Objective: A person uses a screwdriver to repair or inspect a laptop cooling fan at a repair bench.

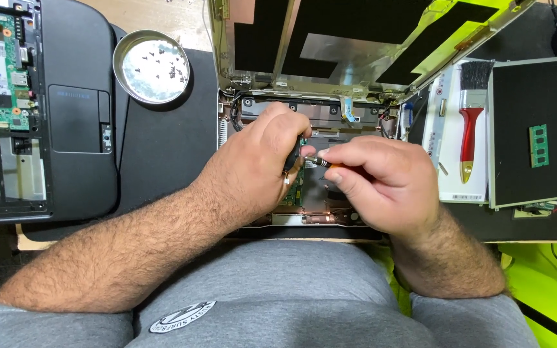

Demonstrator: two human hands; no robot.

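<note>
An opened laptop base (272,106) lies in front of me with its circuit board exposed. Its lid (356,45) is tilted back, showing foil and black patches. My left hand (262,164) is closed around the black handle of a screwdriver (314,161). My right hand (381,183) pinches the metal shaft and an orange part of the same screwdriver. Both hands meet above the green board (294,190), hiding most of it. The tool's tip is hidden.
A round metal dish (151,66) holding several small screws sits at the upper left. Another dismantled black laptop (33,109) lies at the far left. To the right are a red-handled brush (469,122), a detached screen panel (528,135) and a green memory module (538,146).
</note>
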